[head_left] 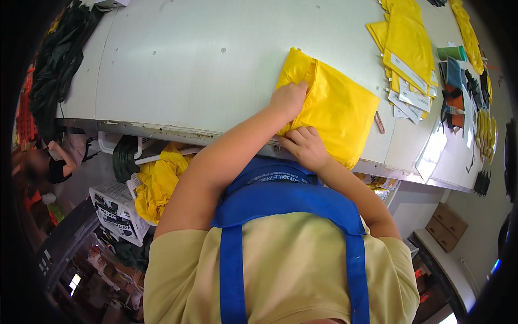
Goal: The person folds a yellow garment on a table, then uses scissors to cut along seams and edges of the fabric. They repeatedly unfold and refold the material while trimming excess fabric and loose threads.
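A flat yellow fabric pouch (342, 102) lies at the near edge of the table, with a slit-like opening along its left side. My left hand (290, 101) is curled at this opening, its fingertips hidden inside the yellow fabric. Closer to me, my right hand (308, 147) is closed with bent fingers on the pouch's near left corner, by the table edge. What lies inside the pouch is hidden.
The pale table (178, 65) stretches out in front of me. At right are stacked yellow pouches with white cards (407, 65), a small cutter (380, 122) and a green roll (452, 53). Dark cloth (62, 70) hangs far left; yellow fabric (162, 183) fills a white basket (116, 213) below.
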Available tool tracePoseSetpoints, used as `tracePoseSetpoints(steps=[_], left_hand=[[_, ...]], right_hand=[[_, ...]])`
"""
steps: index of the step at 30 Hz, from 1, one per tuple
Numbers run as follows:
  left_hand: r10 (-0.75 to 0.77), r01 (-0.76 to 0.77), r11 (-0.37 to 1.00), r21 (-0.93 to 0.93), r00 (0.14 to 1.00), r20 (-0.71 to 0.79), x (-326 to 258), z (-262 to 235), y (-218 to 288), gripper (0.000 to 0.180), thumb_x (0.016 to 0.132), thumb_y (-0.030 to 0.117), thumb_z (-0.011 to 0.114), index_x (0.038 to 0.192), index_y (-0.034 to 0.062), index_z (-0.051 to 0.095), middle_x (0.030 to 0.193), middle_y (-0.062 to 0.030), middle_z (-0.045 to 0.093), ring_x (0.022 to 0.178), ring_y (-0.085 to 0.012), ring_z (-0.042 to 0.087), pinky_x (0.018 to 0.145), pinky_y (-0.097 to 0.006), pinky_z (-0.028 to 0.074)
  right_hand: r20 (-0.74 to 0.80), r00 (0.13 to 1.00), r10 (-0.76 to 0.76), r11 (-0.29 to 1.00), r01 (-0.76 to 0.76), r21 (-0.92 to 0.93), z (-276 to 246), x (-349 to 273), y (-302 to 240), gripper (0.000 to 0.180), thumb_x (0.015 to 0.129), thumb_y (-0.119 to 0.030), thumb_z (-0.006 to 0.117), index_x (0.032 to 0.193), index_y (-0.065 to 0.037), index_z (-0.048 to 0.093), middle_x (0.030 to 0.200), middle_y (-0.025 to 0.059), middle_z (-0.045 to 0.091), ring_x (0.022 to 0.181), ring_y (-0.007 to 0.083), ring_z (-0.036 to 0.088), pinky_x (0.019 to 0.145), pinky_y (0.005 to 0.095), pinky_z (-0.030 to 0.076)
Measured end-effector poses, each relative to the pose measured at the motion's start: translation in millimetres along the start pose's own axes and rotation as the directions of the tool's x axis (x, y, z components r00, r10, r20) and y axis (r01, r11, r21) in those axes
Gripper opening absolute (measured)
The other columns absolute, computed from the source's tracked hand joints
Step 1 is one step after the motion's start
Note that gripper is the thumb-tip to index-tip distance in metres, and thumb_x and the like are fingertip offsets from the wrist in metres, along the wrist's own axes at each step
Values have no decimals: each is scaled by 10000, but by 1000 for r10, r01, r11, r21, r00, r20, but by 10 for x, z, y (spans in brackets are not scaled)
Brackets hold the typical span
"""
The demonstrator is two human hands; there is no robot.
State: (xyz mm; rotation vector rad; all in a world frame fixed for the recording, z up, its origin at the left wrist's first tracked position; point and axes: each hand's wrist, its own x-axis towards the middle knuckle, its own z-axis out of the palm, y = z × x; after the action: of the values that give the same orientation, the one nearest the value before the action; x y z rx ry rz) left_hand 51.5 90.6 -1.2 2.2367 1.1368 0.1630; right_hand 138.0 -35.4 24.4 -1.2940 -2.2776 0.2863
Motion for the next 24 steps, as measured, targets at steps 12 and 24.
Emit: tracePoseSetpoints(steps=[12,24], left_hand=[[-25,5,989,-147,991,-131,-91,-80,-152,133,822,152,558,883,34,551,822,-170,636,756,-347,622,653,-436,490],[47,-138,961,-239,936,-349,-1034,-201,-13,131,772,131,641,737,28,567,696,-155,601,637,-345,585,585,-417,479]], right_hand=[[-62,982,177,982,-180,-51,-128,269,32,129,762,-122,621,820,-69,519,823,73,556,800,254,539,726,375,399],[-95,929,359,931,-349,107,-54,354,-92,129,771,-73,623,843,-49,520,806,95,574,844,299,534,743,404,393]])
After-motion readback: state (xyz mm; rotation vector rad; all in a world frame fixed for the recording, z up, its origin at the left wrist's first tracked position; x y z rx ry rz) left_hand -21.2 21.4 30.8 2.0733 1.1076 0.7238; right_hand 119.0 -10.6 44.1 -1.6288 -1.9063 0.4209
